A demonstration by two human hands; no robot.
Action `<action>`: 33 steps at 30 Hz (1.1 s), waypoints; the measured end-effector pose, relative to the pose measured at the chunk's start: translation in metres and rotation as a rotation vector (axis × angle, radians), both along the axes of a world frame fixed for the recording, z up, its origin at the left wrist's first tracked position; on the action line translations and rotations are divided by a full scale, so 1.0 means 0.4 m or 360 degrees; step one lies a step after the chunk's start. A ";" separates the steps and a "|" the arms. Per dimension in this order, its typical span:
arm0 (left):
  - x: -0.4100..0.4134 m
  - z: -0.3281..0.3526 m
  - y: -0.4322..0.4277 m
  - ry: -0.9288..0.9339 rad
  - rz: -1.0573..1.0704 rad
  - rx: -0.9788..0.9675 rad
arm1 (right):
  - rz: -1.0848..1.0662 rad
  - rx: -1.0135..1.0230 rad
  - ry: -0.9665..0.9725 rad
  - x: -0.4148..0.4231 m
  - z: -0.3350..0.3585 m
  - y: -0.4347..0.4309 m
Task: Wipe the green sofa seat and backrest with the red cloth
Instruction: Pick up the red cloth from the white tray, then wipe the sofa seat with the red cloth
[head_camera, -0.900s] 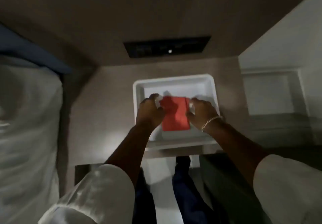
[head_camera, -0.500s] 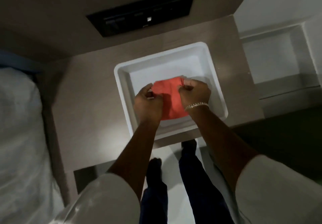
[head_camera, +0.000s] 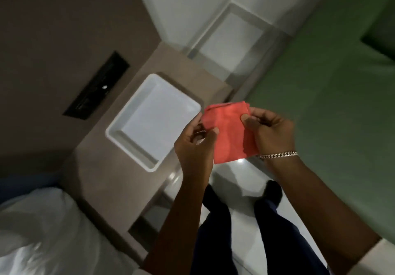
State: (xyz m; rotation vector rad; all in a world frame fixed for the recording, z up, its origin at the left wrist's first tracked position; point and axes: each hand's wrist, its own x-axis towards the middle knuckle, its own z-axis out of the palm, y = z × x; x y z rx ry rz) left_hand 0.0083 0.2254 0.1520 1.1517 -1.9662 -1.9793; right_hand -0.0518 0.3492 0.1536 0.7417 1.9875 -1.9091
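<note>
Both hands are up in the air, holding the red cloth [head_camera: 227, 131] between them. The cloth is folded into a rough rectangle and touches no surface.

Left hand [head_camera: 193, 146] pinches the cloth's left edge: thumb on the near face, fingers curled behind it. Right hand [head_camera: 271, 133] pinches the right edge near the top corner, thumb on the front, fingers wrapped around the back. There is a chain bracelet [head_camera: 277, 155] on the right wrist. The cloth's lower edge hangs free below both grips.

The white tray [head_camera: 119, 129] is empty and sits on the brown bedside table [head_camera: 96, 178], close to the table's right edge. The cloth is held to the right of the tray, just past its right corner, over the floor [head_camera: 235, 178].

The green sofa [head_camera: 331, 103] fills the right side of the view, to the right of and behind the right hand. The cloth is not touching it.

A black switch panel [head_camera: 96, 84] is on the brown wall behind the table. White bedding [head_camera: 32, 232] shows at lower left. Dark trouser legs [head_camera: 213, 232] and a shoe [head_camera: 273, 191] are visible on the floor below the hands.

The view is tilted and slightly blurred.
</note>
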 end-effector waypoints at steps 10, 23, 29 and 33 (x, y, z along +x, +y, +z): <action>-0.023 -0.118 0.658 0.0023 -0.0689 0.0012 | -0.0672 0.0033 -0.0046 0.119 -0.096 0.702; -0.105 -0.394 1.261 0.0013 -0.1450 -0.0205 | -0.0952 0.0333 -0.0299 0.097 -0.436 1.360; -0.327 -0.519 1.174 0.0316 -0.2116 -0.1686 | 0.0315 0.1744 0.0252 0.082 -0.514 1.301; -0.487 -0.575 1.130 0.0327 -0.2222 -0.2182 | 0.0663 0.2050 0.0374 0.022 -0.570 1.342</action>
